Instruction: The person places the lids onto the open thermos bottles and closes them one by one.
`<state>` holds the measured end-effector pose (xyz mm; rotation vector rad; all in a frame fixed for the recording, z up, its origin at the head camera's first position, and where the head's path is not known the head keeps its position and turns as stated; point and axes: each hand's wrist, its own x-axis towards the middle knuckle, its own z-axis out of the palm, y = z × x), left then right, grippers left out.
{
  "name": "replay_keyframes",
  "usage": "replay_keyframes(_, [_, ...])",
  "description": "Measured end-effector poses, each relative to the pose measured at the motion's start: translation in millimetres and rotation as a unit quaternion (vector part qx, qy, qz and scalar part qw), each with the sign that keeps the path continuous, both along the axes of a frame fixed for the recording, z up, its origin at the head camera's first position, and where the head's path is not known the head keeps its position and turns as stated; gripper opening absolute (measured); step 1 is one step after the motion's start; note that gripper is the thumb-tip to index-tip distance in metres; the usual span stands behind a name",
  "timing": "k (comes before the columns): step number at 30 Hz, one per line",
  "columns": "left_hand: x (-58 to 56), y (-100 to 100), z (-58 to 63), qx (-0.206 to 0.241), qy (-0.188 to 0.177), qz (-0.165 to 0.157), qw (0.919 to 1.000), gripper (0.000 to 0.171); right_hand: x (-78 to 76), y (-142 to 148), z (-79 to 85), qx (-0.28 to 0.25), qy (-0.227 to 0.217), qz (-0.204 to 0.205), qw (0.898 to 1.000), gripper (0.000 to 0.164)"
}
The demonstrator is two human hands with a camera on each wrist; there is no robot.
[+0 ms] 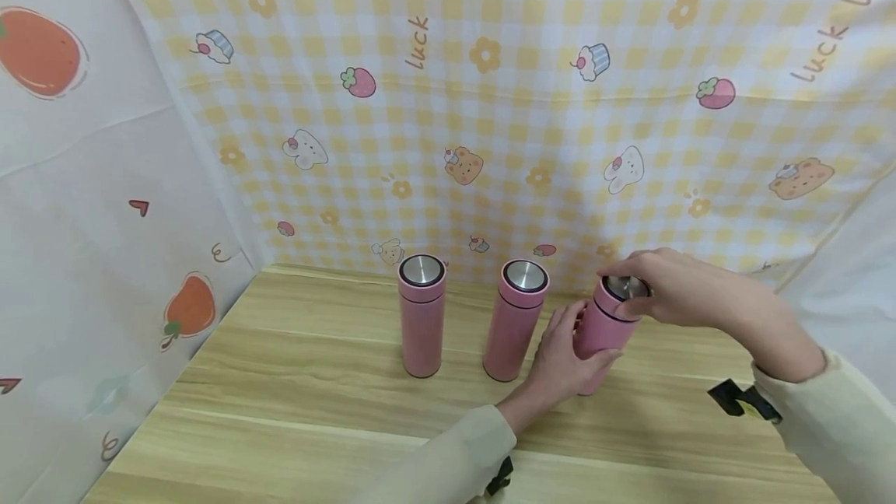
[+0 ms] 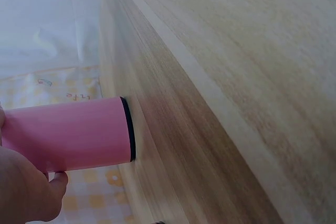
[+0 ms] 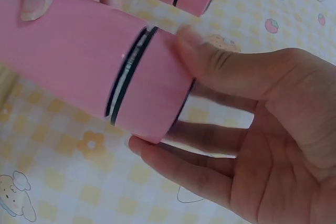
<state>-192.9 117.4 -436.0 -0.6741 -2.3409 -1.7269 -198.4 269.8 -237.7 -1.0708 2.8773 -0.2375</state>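
Observation:
Three pink thermos bottles with steel-topped lids stand in a row on the wooden table. My left hand [image 1: 565, 356] grips the body of the rightmost thermos [image 1: 595, 341] from its left side. Over its top, my right hand [image 1: 679, 290] pinches the lid [image 3: 155, 82] between thumb and fingers. A thin gap with a silvery strip shows between lid and body in the right wrist view. In the left wrist view, the black-rimmed base [image 2: 129, 129] sits at the tabletop. The middle thermos [image 1: 513, 333] stands just left of my left hand.
The left thermos [image 1: 423, 333] stands upright farther along the wooden table [image 1: 294, 379]. Close behind the row hangs a yellow checked cloth [image 1: 392, 131]. A white printed cloth [image 1: 91, 201] borders the table's left side.

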Motion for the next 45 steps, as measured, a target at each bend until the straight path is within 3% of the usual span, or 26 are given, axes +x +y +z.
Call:
replay_keyframes(10, [-0.5,-0.5,-0.6,-0.002,-0.01,0.002,0.9999,0.07,-1.9,-4.6,-0.6,0.015,0.007,-0.023,1.0,0.045])
replay_keyframes(22, [-0.6,-2.1,0.1,0.0,-0.009,-0.001,1.0,0.069,-1.8,-10.7,-7.4,0.018,0.064,-0.033,0.997,0.027])
replay_keyframes(35, [-1.8,-2.5,-0.5,0.0,0.0,-0.004,1.0,0.069,-0.3,-11.8,-14.9,0.032,0.124,-0.056,0.99,0.038])
replay_keyframes(39, [-1.6,-1.9,-0.5,-0.001,-0.005,-0.006,1.0,0.07,0.0,-9.0,-16.3,0.031,0.122,-0.06,0.99,0.04])
replay_keyframes(45, [-0.4,-1.6,-0.8,-0.002,-0.008,-0.006,0.9999,0.069,-2.5,0.1,-17.7,0.015,0.084,-0.057,0.995,0.044])
